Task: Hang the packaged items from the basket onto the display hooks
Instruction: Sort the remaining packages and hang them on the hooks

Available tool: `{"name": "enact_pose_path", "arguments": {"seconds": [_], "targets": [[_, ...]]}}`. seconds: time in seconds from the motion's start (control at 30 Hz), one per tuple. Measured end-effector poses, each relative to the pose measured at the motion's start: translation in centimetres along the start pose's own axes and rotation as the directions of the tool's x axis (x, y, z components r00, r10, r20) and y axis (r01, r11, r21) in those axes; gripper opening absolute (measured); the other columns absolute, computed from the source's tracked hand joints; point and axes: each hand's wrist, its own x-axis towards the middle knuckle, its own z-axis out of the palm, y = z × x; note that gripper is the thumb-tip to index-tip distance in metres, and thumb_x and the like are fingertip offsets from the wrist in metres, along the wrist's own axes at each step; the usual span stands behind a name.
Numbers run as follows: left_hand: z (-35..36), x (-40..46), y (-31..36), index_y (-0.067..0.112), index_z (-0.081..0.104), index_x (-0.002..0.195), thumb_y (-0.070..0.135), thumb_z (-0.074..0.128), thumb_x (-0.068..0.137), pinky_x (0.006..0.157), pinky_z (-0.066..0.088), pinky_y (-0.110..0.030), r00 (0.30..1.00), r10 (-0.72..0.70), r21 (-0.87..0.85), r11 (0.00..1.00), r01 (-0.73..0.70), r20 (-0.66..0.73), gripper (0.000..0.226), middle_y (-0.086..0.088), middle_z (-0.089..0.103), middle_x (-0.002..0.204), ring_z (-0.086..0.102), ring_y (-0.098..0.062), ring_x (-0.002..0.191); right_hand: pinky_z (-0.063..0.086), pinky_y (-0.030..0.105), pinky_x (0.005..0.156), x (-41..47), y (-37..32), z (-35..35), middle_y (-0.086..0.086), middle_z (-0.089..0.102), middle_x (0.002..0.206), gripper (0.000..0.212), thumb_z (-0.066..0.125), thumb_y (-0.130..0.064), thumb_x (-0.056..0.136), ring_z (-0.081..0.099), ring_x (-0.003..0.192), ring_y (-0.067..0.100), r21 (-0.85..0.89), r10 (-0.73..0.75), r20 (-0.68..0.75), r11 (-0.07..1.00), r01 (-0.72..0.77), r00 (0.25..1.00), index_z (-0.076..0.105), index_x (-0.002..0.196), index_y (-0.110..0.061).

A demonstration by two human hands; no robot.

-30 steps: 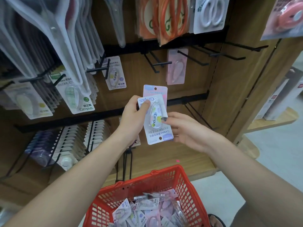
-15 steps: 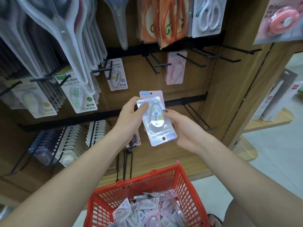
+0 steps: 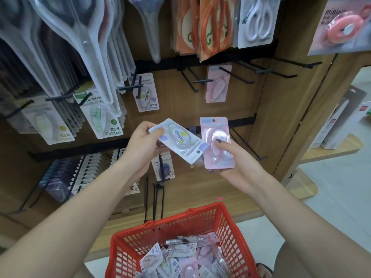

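— Packaged items: where are they?

— One white pack (image 3: 178, 140) is tilted in the left hand (image 3: 141, 145), pinched at its end. A pink pack (image 3: 217, 143) stands upright in the right hand (image 3: 239, 167), thumb pressing its blister. The two packs overlap slightly.

— And the rest?

— Heaped in the red basket (image 3: 200, 219) below, under the black display hooks (image 3: 236, 76) on the wooden panel.
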Motion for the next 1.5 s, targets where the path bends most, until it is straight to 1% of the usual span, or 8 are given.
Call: {"name": "enact_pose_path", "arguments": {"seconds": [0.23, 0.37, 0.63, 0.8, 1.03, 1.23, 1.4, 1.5], "targets": [[-1.2, -0.9, -0.3, 0.017, 0.046, 0.132, -0.016, 0.064, 0.088, 0.072, 0.060, -0.032, 0.994, -0.100, -0.060, 0.993, 0.103, 0.047, 0.058, -0.015, 0.073, 0.112, 0.074, -0.026, 0.095, 0.048, 0.039, 0.102, -1.0, 0.3, 0.2, 0.008, 0.070, 0.132, 0.041, 0.057, -0.016, 0.100, 0.068, 0.114, 0.024, 0.056, -0.011, -0.040, 0.998, 0.013, 0.999, 0.062, 0.141, -0.016], [-1.5, -2.0, 0.0, 0.014, 0.060, 0.123, -0.018, 0.068, 0.085, 0.077, 0.064, -0.034, 0.977, -0.140, 0.020, 0.990, 0.139, 0.160, 0.050, -0.015, 0.077, 0.113, 0.078, -0.025, 0.093, 0.042, 0.044, 0.114, -1.2, 0.3, 1.1, 0.010, 0.068, 0.138, 0.042, 0.058, -0.016, 0.100, 0.066, 0.120, 0.024, 0.076, -0.014, -0.028, 0.997, 0.016, 1.000, 0.061, 0.142, -0.016], [-1.5, -3.6, -0.9, 0.030, 0.064, 0.121, 0.017, 0.084, 0.086, 0.084, 0.062, -0.029, 0.966, -0.064, 0.496, 0.865, -0.072, 0.252, 0.042, 0.011, 0.080, 0.106, 0.077, -0.008, 0.094, 0.060, 0.036, 0.093, -0.8, 0.3, 3.8, 0.009, 0.072, 0.131, 0.032, 0.050, -0.014, 0.106, 0.071, 0.118, 0.025, 0.033, -0.070, -0.003, 0.997, 0.070, 0.998, 0.062, 0.136, -0.016], [-1.9, -3.9, 0.0, 0.017, 0.053, 0.120, 0.006, 0.072, 0.095, 0.070, 0.063, -0.026, 0.990, 0.046, 0.341, 0.936, -0.089, 0.130, 0.033, 0.001, 0.069, 0.120, 0.076, -0.008, 0.092, 0.049, 0.050, 0.101, 0.1, -0.9, 2.3, 0.016, 0.068, 0.134, 0.035, 0.058, -0.015, 0.104, 0.062, 0.128, 0.038, -0.156, -0.150, -0.111, 0.979, 0.132, 0.982, 0.059, 0.139, -0.010], [-3.5, -5.8, 0.5, 0.030, 0.052, 0.120, 0.012, 0.068, 0.100, 0.090, 0.060, -0.031, 0.973, 0.212, 0.268, 0.936, -0.230, 0.095, 0.031, 0.013, 0.070, 0.123, 0.072, -0.004, 0.109, 0.055, 0.035, 0.087, 0.4, -5.4, -0.9, 0.003, 0.071, 0.117, 0.030, 0.058, -0.016, 0.101, 0.069, 0.107, 0.019, -0.241, -0.317, -0.212, 0.934, 0.265, 0.924, 0.061, 0.131, -0.014], [-3.6, -6.1, 0.0, 0.038, 0.049, 0.126, 0.019, 0.068, 0.101, 0.103, 0.053, -0.034, 0.969, 0.249, 0.256, 0.937, -0.238, -0.009, 0.037, 0.022, 0.066, 0.127, 0.065, 0.004, 0.116, 0.053, 0.043, 0.096, 1.0, -6.9, -1.3, 0.005, 0.072, 0.117, 0.023, 0.059, -0.017, 0.096, 0.069, 0.114, 0.028, -0.351, -0.389, -0.252, 0.890, 0.291, 0.886, 0.065, 0.118, -0.016], [-2.9, -6.4, -0.1, 0.036, 0.045, 0.127, 0.017, 0.065, 0.103, 0.078, 0.050, -0.006, 0.966, 0.257, 0.224, 0.944, -0.244, -0.034, 0.037, 0.030, 0.062, 0.121, 0.063, 0.020, 0.102, 0.054, 0.042, 0.090, 0.2, -6.4, -0.9, 0.002, 0.072, 0.112, 0.032, 0.061, -0.022, 0.082, 0.070, 0.105, 0.023, -0.378, -0.425, -0.284, 0.874, 0.307, 0.860, 0.067, 0.113, -0.016], [-2.7, -6.5, -0.2, 0.038, 0.047, 0.121, 0.016, 0.065, 0.103, 0.078, 0.052, -0.008, 0.965, 0.255, 0.206, 0.950, -0.236, -0.067, 0.034, 0.030, 0.064, 0.117, 0.065, 0.018, 0.100, 0.053, 0.040, 0.087, -0.2, -6.2, -0.9, 0.000, 0.070, 0.107, 0.021, 0.060, -0.023, 0.081, 0.068, 0.101, 0.020, -0.350, -0.450, -0.291, 0.871, 0.344, 0.844, 0.065, 0.101, -0.020]]}}
